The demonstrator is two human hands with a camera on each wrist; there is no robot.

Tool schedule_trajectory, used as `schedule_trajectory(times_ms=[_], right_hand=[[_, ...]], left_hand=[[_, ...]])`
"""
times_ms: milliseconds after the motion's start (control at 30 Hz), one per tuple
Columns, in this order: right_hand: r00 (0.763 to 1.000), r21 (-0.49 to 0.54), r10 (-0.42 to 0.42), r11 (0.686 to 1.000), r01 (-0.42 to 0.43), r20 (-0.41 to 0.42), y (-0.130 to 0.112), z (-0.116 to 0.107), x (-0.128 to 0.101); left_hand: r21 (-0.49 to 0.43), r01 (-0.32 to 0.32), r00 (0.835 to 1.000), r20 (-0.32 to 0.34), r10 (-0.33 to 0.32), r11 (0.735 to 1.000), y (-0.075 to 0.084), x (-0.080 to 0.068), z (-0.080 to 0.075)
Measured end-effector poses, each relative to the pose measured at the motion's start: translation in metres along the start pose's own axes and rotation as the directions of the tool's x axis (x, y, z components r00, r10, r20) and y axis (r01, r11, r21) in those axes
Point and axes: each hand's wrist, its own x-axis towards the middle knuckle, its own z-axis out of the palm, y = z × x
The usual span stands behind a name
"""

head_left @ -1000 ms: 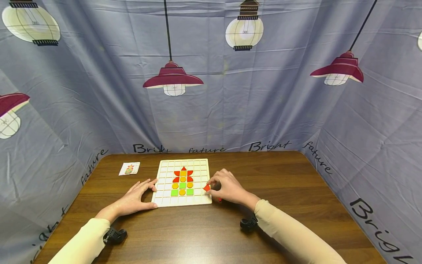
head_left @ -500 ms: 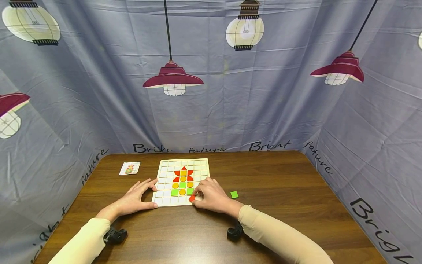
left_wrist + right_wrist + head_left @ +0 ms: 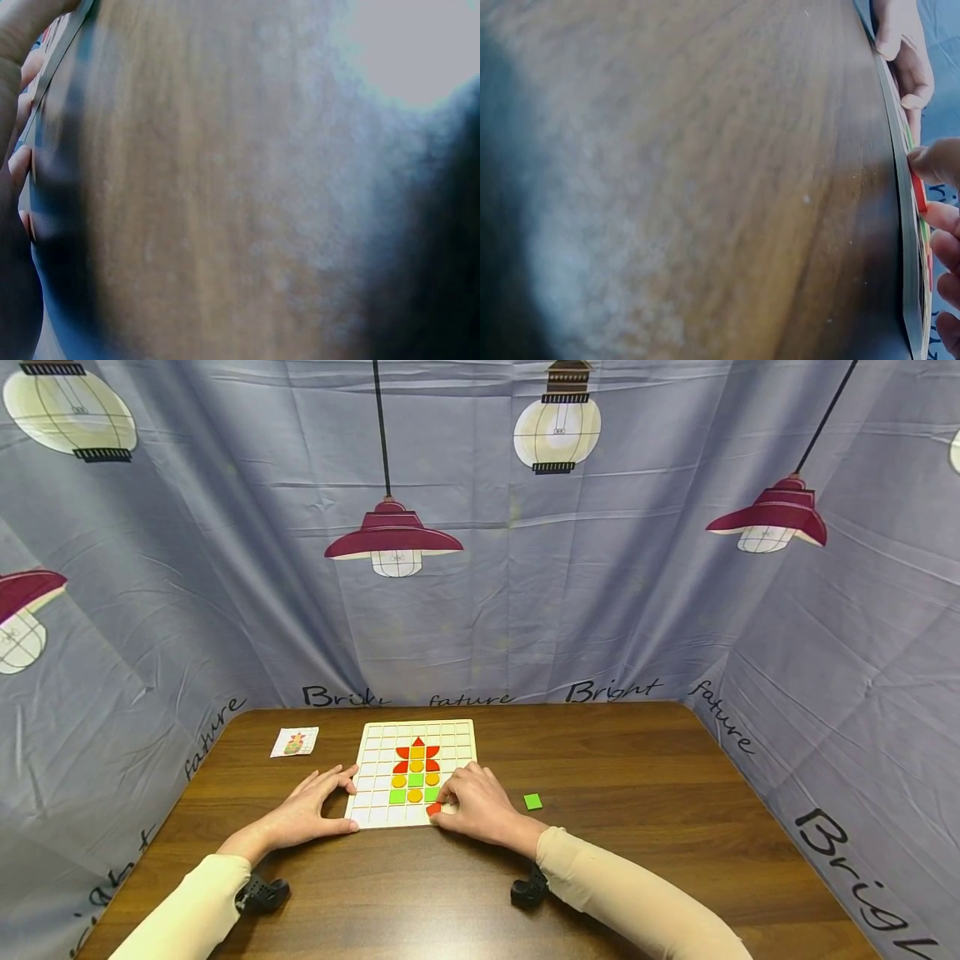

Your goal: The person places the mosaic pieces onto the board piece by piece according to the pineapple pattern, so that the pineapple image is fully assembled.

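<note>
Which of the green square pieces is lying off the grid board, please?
The green square alone on the bare wooden table, right of the right hand. The other green squares sit in the grid board.

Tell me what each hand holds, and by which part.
Right hand pinches a small red tile by its right edge, on the white grid board; left hand holds nothing, touching the board's left edge.

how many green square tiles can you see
4. Three on the grid board: one at centre, two in the row below. One loose on the table. The right hand may hide more.
</note>
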Motion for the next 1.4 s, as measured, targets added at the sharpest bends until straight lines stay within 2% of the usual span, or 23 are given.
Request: schedule_trajectory(times_ms=[333,1000,1167,1400], right_hand=[[0.999,0.011,-0.012,1.0,0.013,-0.047,0.001,0.0,0.001],[0.998,0.075,0.05,0.996,-0.047,-0.038,0.003,-0.002,0.002],[0.996,0.102,0.073,0.992,-0.068,-0.045,0.018,-0.014,-0.001],[0.989,0.153,0.125,0.982,-0.113,-0.076,0.056,-0.037,-0.012]], left_hand=[[0.003,-0.02,1.0,-0.021,0.02,1.0,-0.002,0.002,0.001],[0.0,-0.016,1.0,-0.015,0.016,1.0,-0.002,0.001,0.001],[0.006,-0.013,1.0,-0.012,0.013,1.0,-0.001,0.0,0.001],[-0.001,-0.006,1.0,-0.01,0.006,1.0,0.0,-0.001,0.0]])
